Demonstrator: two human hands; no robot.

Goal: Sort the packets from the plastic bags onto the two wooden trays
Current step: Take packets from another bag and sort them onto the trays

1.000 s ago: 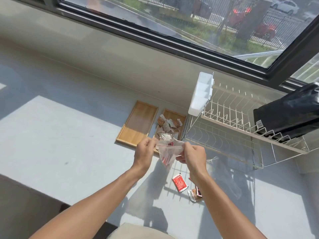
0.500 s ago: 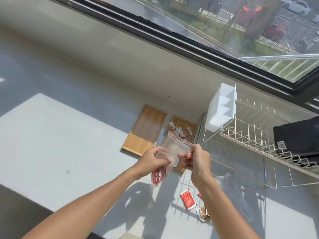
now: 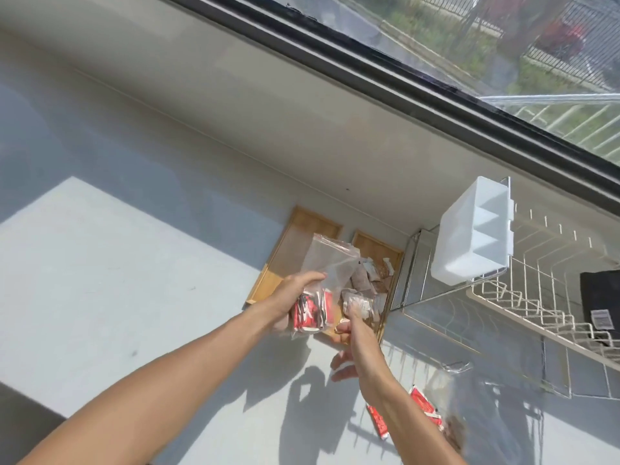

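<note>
Packets (image 3: pixel 310 312), red, sit inside a clear plastic bag (image 3: pixel 327 268) gripped at frame centre by the left hand (image 3: pixel 295 297) over the wooden trays (image 3: pixel 295 250), while the right hand (image 3: pixel 349 340) hangs loosely open beside it, holding nothing.

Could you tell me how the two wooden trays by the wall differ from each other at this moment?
The right tray carries a heap of brownish and pale packets, while the left tray shows only bare wood where visible. The left tray looks wider than the right one. The clear bag held in the left hand covers part of the left tray. Both are light wood with raised rims, lying side by side.
</note>
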